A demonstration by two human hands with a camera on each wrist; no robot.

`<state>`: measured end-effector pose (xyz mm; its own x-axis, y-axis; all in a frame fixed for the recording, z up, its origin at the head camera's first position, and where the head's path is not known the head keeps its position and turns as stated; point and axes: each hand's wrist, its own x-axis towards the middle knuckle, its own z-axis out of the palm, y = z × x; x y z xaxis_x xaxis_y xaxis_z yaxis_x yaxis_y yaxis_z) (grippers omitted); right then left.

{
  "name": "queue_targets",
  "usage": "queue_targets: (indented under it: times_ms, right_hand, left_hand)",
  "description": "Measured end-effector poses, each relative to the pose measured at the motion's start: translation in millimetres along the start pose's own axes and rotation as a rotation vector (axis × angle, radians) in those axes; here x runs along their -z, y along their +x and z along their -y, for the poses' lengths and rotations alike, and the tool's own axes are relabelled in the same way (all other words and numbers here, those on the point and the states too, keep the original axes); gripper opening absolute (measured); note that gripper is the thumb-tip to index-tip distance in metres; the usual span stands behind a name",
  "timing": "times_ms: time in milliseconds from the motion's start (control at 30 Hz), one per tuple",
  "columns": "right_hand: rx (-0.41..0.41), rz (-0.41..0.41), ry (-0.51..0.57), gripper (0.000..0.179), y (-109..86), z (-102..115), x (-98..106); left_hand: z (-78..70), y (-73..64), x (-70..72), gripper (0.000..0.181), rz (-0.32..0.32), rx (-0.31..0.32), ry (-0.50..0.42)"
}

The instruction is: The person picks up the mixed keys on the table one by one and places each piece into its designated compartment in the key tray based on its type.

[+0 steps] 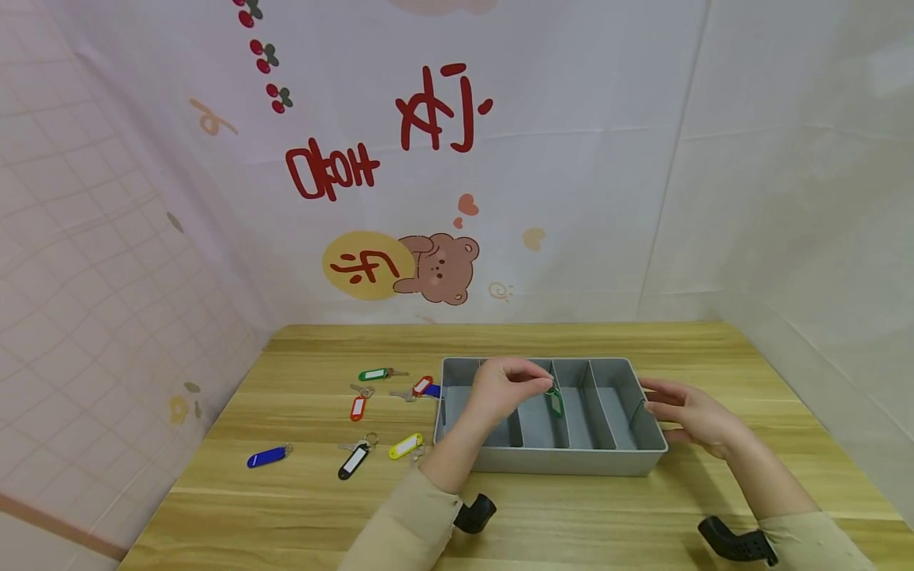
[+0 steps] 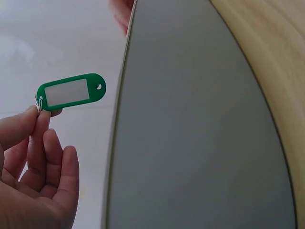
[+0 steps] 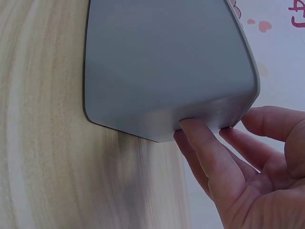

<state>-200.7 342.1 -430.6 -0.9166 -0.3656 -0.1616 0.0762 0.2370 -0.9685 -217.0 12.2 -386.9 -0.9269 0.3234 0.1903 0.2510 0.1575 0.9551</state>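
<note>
Below both hands, the wooden desk (image 1: 585, 515) is spreading in pale yellow-brown, its streaky grain running sideways and a soft shadow falling under the right hand (image 1: 691, 414). That hand is holding its fingers apart and touching the end of the grey tray (image 1: 571, 461), whose upright dividers are splitting it into long compartments. Above the tray, the left hand (image 1: 503, 386) is clamping thumb and forefinger on the metal ring of a green key tag (image 2: 66, 92). The tag is hanging from those fingertips, showing a bright plastic frame, rounded ends, a small hole and a blank white label. Left of the left hand, a yellow tag (image 1: 405, 446), a black tag (image 1: 353, 460) and a blue tag (image 1: 267, 457) are lying on the wood; farther from it, two red-framed tags (image 1: 358, 408) and another green one (image 1: 374, 374) are resting. Beyond both hands, a white backdrop (image 1: 585, 198) is hanging behind the desk, showing red characters, cherries, hearts and a brown bear (image 1: 439, 270). A grid-patterned panel (image 1: 107, 277) is rising at far left.
</note>
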Motion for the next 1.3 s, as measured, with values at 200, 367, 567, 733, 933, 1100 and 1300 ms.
queue_targets:
  times_ms: [200, 367, 567, 733, 933, 1100, 1300]
  right_hand:
    - [-0.006, -0.003, 0.007, 0.066, 0.1, 0.5, -0.3]
    - [-0.013, -0.003, 0.012, 0.066, 0.9, 0.5, -1.0]
    - [-0.018, 0.002, -0.006, 0.067, -0.4, 1.4, -0.5]
    - [-0.037, -0.013, -0.027, 0.067, -1.9, 1.7, -0.3]
    - [-0.036, -0.02, -0.034, 0.067, -3.9, 1.8, -0.9]
    - [-0.042, -0.021, -0.031, 0.067, -2.0, 1.5, -1.6]
    - [-0.039, -0.013, -0.028, 0.068, -1.1, 0.3, -1.6]
  left_hand:
    - [-1.0, 1.4, -23.0, 0.009, 0.014, 0.008, 0.028]
    - [-6.7, 3.0, -38.8, 0.009, 0.022, 0.022, 0.042]
    - [-15.8, 6.5, -54.3, 0.008, 0.024, 0.009, 0.023]
    - [-23.7, 9.9, -64.5, 0.007, 0.014, 0.023, 0.022]
    - [-29.5, 13.7, -75.0, 0.004, -0.011, 0.057, 0.077]
    - [-28.1, 18.8, -78.5, 0.004, -0.049, 0.102, 0.064]
    - [-29.0, 24.2, -80.9, 0.003, -0.079, 0.154, 0.086]
